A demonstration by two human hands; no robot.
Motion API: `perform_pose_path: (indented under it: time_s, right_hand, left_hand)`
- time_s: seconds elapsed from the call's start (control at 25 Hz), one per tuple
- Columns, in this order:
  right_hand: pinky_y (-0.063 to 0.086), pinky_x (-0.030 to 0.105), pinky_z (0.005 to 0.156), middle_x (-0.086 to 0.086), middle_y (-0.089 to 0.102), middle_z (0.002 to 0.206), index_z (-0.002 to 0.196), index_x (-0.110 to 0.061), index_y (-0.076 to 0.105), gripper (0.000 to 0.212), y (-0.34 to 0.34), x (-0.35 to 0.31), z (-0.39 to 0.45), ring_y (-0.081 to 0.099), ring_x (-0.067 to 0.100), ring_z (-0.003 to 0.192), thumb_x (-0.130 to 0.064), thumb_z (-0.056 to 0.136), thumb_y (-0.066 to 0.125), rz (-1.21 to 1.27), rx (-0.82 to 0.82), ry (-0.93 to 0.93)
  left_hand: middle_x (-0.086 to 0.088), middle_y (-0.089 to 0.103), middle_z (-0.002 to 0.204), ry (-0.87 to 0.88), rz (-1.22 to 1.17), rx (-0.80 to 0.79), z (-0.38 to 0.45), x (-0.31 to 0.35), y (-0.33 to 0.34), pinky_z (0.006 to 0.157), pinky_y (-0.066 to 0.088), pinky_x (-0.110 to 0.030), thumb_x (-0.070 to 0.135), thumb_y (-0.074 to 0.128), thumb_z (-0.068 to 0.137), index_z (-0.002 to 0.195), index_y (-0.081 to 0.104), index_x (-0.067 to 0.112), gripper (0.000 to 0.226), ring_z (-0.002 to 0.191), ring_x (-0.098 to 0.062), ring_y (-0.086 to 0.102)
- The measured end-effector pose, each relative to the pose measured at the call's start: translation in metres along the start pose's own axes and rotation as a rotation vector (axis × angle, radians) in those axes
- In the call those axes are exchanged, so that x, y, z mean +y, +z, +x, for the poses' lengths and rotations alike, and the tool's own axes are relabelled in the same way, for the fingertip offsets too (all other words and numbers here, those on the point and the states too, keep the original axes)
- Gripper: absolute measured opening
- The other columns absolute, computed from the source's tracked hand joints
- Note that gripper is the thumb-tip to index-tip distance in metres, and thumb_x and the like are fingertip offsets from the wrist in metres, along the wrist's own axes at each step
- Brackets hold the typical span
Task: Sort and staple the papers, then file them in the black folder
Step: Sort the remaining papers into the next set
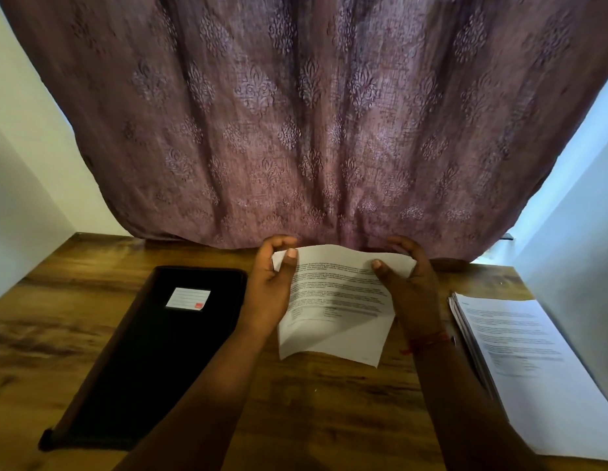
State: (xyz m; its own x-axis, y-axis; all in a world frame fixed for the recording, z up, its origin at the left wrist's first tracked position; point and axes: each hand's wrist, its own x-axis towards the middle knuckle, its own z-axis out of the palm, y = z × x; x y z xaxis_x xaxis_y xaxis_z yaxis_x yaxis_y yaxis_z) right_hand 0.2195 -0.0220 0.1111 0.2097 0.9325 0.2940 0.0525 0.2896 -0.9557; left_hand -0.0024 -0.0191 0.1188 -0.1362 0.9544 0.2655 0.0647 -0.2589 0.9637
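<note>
L hand [272, 287] & R hand [411, 287] pinching printed sheets [336, 307], black folder [153, 348] closed, paper stack [533, 362] R

Curtain [296, 113]: dull mauve-purple, woven texture, repeating paler damask-style floral motifs. Table [329, 402]: wood grain, warm golden brown with darker brown streaks. Folder [153, 351]: black, bearing a white label [188, 298] with faint ruled lines and a small red square at its lower right corner. Held sheet [336, 307]: white, printed with black text in blocks. Paper stack [533, 362]: white, black printed text. Wrist thread [426, 342]: red. Walls [20, 147]: pale bluish white.
</note>
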Motion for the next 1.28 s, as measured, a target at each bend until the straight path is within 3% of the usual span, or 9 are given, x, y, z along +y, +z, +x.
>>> perform_pose_path:
  time_s: [0.08,0.2,0.32,0.52,0.64,0.84,1.04,1.2,1.28]
  right_hand:
    - [0.060,0.035,0.074,-0.002,0.071,0.104,0.107,-0.034,0.062,0.038,0.004,0.009,-0.006,0.070,0.017,0.092,-0.029,0.073,0.078,0.078,0.007,0.111]
    - [0.059,0.032,0.075,-0.004,0.076,0.093,0.095,-0.027,0.070,0.023,0.011,0.010,-0.013,0.072,0.019,0.090,-0.028,0.073,0.077,0.063,-0.016,0.193]
    - [0.057,0.021,0.069,-0.009,0.076,0.089,0.092,-0.025,0.071,0.012,0.011,0.006,-0.011,0.072,0.009,0.086,-0.018,0.083,0.074,0.111,0.027,0.135]
    - [0.057,0.032,0.080,-0.006,0.075,0.094,0.096,-0.028,0.070,0.012,0.019,0.021,-0.026,0.071,0.016,0.094,-0.024,0.085,0.070,0.066,0.050,0.192]
    - [0.057,0.028,0.079,-0.007,0.075,0.094,0.096,-0.028,0.070,0.014,0.019,0.022,-0.026,0.071,0.010,0.092,-0.023,0.083,0.071,0.105,0.090,0.185]
    - [0.056,0.026,0.082,-0.004,0.074,0.101,0.107,-0.021,0.069,0.034,0.018,0.026,-0.033,0.069,0.008,0.096,-0.035,0.076,0.069,0.075,0.072,0.201]
    - [0.058,0.043,0.085,0.000,0.074,0.104,0.113,-0.019,0.069,0.043,0.013,0.031,-0.034,0.070,0.015,0.096,-0.043,0.077,0.069,0.022,0.034,0.236]
    - [0.060,0.032,0.071,-0.005,0.074,0.092,0.099,-0.028,0.069,0.019,-0.001,0.006,-0.010,0.071,0.015,0.087,-0.037,0.083,0.067,-0.093,0.013,0.016]
    - [0.057,0.022,0.068,-0.009,0.072,0.094,0.103,-0.027,0.068,0.016,-0.006,-0.009,0.003,0.070,0.006,0.086,-0.026,0.087,0.068,-0.182,-0.042,-0.109]
  left_hand:
    - [0.010,0.072,0.094,-0.074,-0.018,0.001,0.000,-0.007,0.002,0.074,0.058,-0.028,0.040,0.057,0.096,0.114,0.056,0.031,0.020,0.087,-0.004,0.069]
    - [0.007,0.073,0.105,-0.138,-0.019,0.004,-0.002,-0.012,0.005,0.088,0.057,-0.045,0.053,0.059,0.088,0.116,0.062,0.028,0.038,0.099,-0.013,0.070]
    - [0.006,0.074,0.104,-0.115,-0.089,0.042,0.000,-0.006,0.006,0.082,0.058,-0.035,0.048,0.058,0.089,0.115,0.063,0.025,0.035,0.098,-0.014,0.070]
    - [0.003,0.075,0.100,-0.213,-0.103,0.069,-0.009,-0.025,0.007,0.077,0.058,-0.030,0.038,0.049,0.100,0.118,0.061,0.021,0.028,0.097,-0.018,0.071]
    - [0.005,0.075,0.100,-0.227,-0.109,0.048,-0.012,-0.024,0.008,0.072,0.056,-0.022,0.036,0.047,0.101,0.118,0.060,0.021,0.026,0.093,-0.010,0.071]
    - [0.007,0.075,0.103,-0.228,-0.095,0.003,-0.015,-0.030,0.010,0.077,0.057,-0.023,0.036,0.046,0.101,0.122,0.062,0.020,0.031,0.097,-0.010,0.071]
    - [0.009,0.074,0.106,-0.208,-0.038,-0.045,-0.018,-0.033,0.004,0.084,0.057,-0.031,0.039,0.049,0.099,0.118,0.062,0.029,0.025,0.103,-0.014,0.069]
    - [0.008,0.070,0.109,-0.091,-0.013,-0.047,-0.009,-0.014,-0.005,0.078,0.058,-0.026,0.033,0.056,0.097,0.119,0.057,0.037,0.023,0.097,-0.006,0.068]
    - [0.007,0.069,0.109,-0.011,0.007,-0.070,-0.002,-0.003,-0.008,0.072,0.056,-0.022,0.025,0.056,0.099,0.118,0.058,0.037,0.023,0.092,-0.006,0.068]
